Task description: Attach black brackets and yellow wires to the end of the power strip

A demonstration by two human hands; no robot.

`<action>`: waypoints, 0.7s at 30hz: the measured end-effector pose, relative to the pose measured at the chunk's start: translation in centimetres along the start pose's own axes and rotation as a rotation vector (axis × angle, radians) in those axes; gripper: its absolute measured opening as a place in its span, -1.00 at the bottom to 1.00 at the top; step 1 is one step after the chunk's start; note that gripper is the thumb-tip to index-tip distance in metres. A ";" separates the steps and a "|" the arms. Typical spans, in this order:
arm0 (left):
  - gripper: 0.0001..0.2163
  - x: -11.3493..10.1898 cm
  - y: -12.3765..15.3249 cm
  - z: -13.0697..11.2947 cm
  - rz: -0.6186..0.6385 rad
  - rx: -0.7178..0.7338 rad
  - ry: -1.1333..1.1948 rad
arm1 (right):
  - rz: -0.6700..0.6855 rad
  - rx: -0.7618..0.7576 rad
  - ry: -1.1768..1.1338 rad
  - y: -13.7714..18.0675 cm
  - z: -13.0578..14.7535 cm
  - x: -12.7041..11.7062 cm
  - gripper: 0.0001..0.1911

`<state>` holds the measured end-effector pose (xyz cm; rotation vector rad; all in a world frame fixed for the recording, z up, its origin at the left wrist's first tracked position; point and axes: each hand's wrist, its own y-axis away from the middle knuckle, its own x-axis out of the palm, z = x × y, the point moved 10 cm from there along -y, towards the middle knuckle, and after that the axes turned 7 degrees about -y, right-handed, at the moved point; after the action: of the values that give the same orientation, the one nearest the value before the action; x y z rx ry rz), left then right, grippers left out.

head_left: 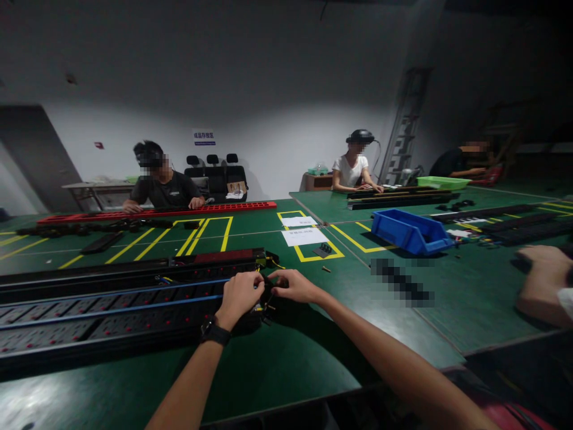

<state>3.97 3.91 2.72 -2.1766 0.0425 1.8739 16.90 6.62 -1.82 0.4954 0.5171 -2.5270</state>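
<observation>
Black plastic end piece [267,291], with short wires [268,307] trailing from it: pinched from both sides by the left hand [239,292] and right hand [295,285], fingertips closed tight and meeting over it. The light is dim, so whether the fingers nip the piece itself or a wire is uncertain. Location: at the end of the long black power strip [134,304], which lies flat along the green table [277,370], a blue wire [111,300] running down its length. Black watch [215,333] on the left wrist. Beyond: white paper sheets [304,236], blue bin [409,230], a co-worker's hand [544,283] at the far side. Risk: a hard tug could pull a wire from its joint or trap it under the piece. A small loose part [326,269] lies near and could be swept aside by the right forearm.
</observation>
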 end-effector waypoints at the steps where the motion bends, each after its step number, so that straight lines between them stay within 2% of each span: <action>1: -0.79 0.0 0.0 0.0 -0.002 0.001 0.002 | 0.013 0.007 -0.040 -0.1 -0.1 0.2 -0.62; 7: -0.77 -0.3 0.1 0.3 -0.009 -0.047 0.002 | 0.073 0.032 -0.268 -0.5 -0.5 1.2 -0.50; 13: -0.78 -0.1 -0.2 0.9 0.020 -0.092 0.008 | 0.058 0.077 -0.349 -0.4 -0.8 1.4 -0.41; 17: -0.76 0.2 -0.3 1.1 0.028 -0.099 -0.009 | 0.087 0.100 -0.354 -0.5 -0.9 1.7 -0.43; 19: -0.77 0.3 -0.3 1.0 0.034 -0.088 -0.045 | 0.084 0.145 -0.354 -0.7 -1.4 1.1 -0.44; 21: -0.76 0.3 -0.2 0.7 0.034 -0.072 -0.086 | 0.007 0.212 -0.290 -0.7 -2.4 -1.2 -0.45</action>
<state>3.39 4.34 2.39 -2.1514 -0.0050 2.0159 18.04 8.76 -3.23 0.1963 0.1406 -2.6003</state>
